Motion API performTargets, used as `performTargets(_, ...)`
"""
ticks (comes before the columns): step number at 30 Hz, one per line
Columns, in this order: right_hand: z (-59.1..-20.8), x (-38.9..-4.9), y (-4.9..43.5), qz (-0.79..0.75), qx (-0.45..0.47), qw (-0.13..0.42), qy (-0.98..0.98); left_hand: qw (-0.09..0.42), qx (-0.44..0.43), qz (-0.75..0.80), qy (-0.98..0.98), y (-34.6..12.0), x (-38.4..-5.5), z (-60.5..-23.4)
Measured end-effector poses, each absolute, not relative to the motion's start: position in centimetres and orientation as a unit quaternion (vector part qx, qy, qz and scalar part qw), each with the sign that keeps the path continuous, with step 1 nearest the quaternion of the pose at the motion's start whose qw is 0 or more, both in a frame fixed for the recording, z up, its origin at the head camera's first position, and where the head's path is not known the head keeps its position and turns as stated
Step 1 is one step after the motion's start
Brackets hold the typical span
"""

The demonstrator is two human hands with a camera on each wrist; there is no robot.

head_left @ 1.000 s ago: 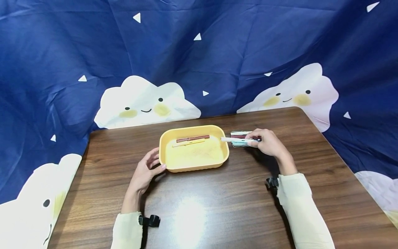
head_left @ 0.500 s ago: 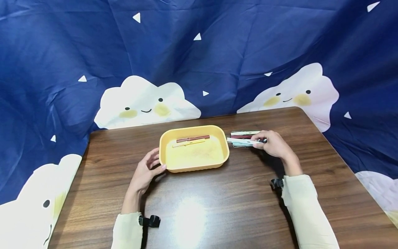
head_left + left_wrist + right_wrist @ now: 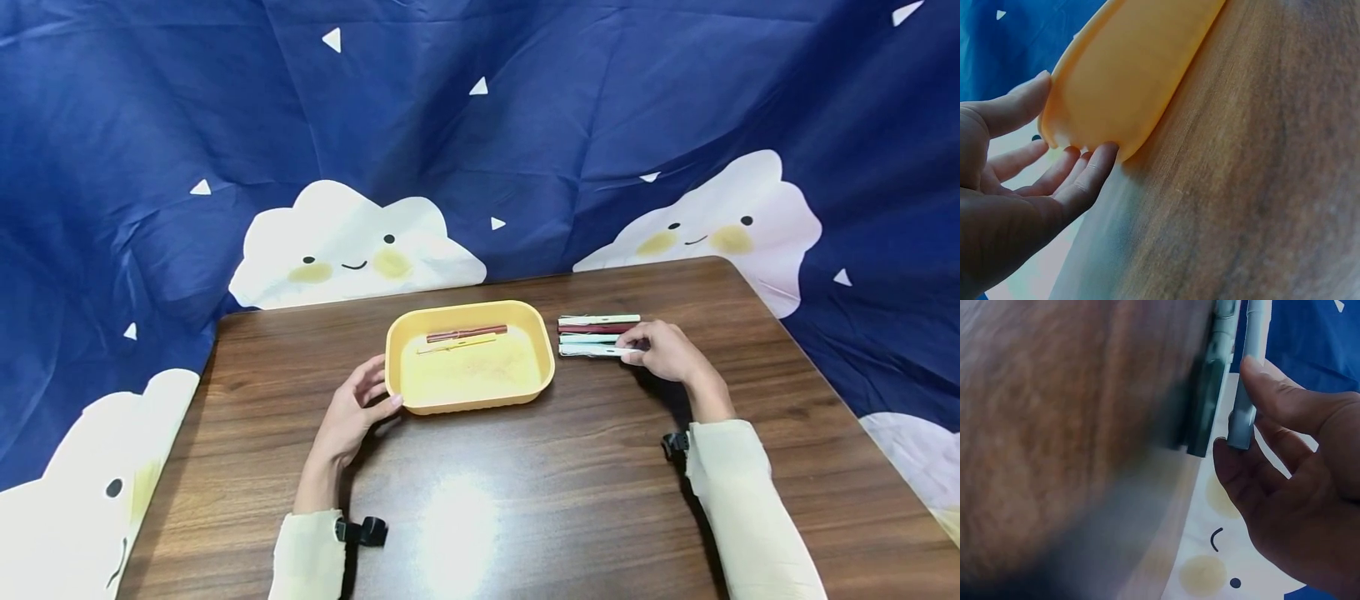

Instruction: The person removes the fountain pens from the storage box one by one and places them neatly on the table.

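Note:
My left hand point(image 3: 352, 412) holds a yellow tray point(image 3: 476, 407) at its left end. In the left wrist view the thumb is at the tray's rim point(image 3: 1054, 75) and the fingertips rest on its outer wall. Between thumb and fingers my right hand point(image 3: 663, 350) pinches the end of a pale pen point(image 3: 1249, 394), at the front of a row of pens right of the tray. Behind that pen lie a pale mint pen point(image 3: 588, 339), a dark red pen point(image 3: 592, 329) and a pale green one point(image 3: 600, 319). The right wrist view shows a gap between the held pen and a green pen point(image 3: 1210, 394).
Inside the tray lie a dark red pen point(image 3: 467, 332) and a slim yellow pen point(image 3: 457, 343). Everything stands on a brown wooden table point(image 3: 570, 500), with a blue cloud-patterned cloth point(image 3: 525, 125) hanging behind it.
The right hand has moved right with the pale pen, from over the tray's right rim to the front of the pen row. The left hand and the tray have not moved.

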State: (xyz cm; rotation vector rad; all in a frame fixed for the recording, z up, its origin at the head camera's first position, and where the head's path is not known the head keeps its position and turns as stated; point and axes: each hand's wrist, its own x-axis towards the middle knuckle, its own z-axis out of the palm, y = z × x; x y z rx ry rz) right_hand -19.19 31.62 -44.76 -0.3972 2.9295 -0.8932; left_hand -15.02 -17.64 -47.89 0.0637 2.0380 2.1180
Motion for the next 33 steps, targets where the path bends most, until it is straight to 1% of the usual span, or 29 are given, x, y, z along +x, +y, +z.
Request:
performTargets(11, -45.6, -19.5, 32.2, -0.287, -0.092, 0.056, 0.952, 0.099, 0.022, 0.716, 0.691, -17.6, -15.1, -47.8)
performTargets(24, -45.8, -19.8, 32.3, -0.281, -0.067, 0.058, 0.956, 0.099, 0.024, 0.718, 0.689, -17.6, -15.0, -47.8)
performTargets(33, -46.1, -19.9, 32.7, -0.280, -0.059, 0.038, 0.957, 0.101, 0.022, 0.718, 0.689, -17.6, -15.0, -47.8)
